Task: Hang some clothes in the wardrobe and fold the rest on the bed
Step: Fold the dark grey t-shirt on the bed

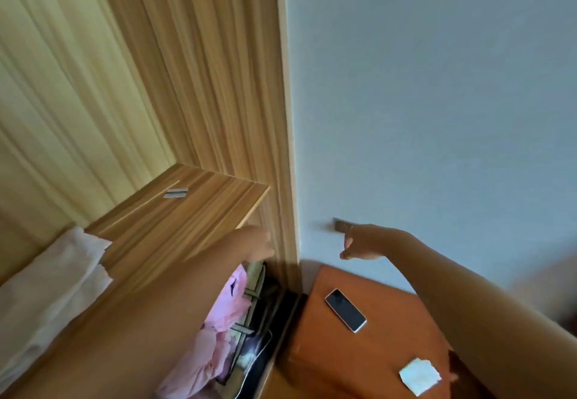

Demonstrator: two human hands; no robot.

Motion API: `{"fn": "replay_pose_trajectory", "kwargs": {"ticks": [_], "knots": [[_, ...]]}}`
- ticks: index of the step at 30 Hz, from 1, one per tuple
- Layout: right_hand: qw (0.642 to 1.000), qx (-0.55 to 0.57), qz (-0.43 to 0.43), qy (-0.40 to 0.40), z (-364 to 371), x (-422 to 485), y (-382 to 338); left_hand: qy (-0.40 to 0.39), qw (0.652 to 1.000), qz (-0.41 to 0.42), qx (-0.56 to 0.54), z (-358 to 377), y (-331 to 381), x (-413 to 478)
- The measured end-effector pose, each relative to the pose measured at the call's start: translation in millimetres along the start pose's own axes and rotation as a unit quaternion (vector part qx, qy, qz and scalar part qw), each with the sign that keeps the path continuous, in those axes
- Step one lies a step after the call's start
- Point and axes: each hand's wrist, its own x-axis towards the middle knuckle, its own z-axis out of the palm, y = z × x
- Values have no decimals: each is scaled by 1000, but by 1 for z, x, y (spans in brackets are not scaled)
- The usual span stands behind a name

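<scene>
Pink clothes [221, 320] lie crumpled in a dark bag [262, 314] on the floor beside the wooden wardrobe [218, 86]. My left hand [257, 244] reaches over the bag to the wardrobe's front edge with its fingers relaxed, holding nothing. My right hand [363, 242] is stretched toward the pale wall. Its forefinger touches a small dark wall plate [342, 225] and its thumb sticks out below. A white cloth [46, 292] hangs at the lower left by a wooden panel [175, 217].
An orange bedside cabinet [315, 355] stands against the wall [437, 86] under my right arm. A phone [345, 309] and a white slip of paper [420, 376] lie on it. A small metal fitting [175, 193] sits on the wooden panel.
</scene>
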Motion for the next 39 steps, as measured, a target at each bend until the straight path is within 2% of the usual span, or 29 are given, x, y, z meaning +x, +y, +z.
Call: {"fn": "replay_pose_trajectory", "kwargs": {"ticks": [5, 10, 15, 18, 22, 28, 39], "knots": [[990, 77, 119, 9, 28, -83, 103, -3, 995, 96, 40, -23, 131, 27], [963, 146, 227, 18, 72, -182, 203, -7, 977, 187, 99, -29, 289, 21], [915, 248, 317, 11, 134, -300, 308, -22, 951, 278, 130, 0, 457, 2], [903, 232, 362, 3, 175, -370, 361, -30, 932, 333, 143, 24, 553, -23], [869, 253, 425, 1, 233, -455, 413, -32, 905, 395, 158, 57, 662, -55], [833, 280, 476, -26, 309, -537, 458, -50, 874, 439, 204, 102, 767, -82], [778, 336, 531, -14, 351, -578, 510, -72, 827, 492, 262, 142, 898, -77]]}}
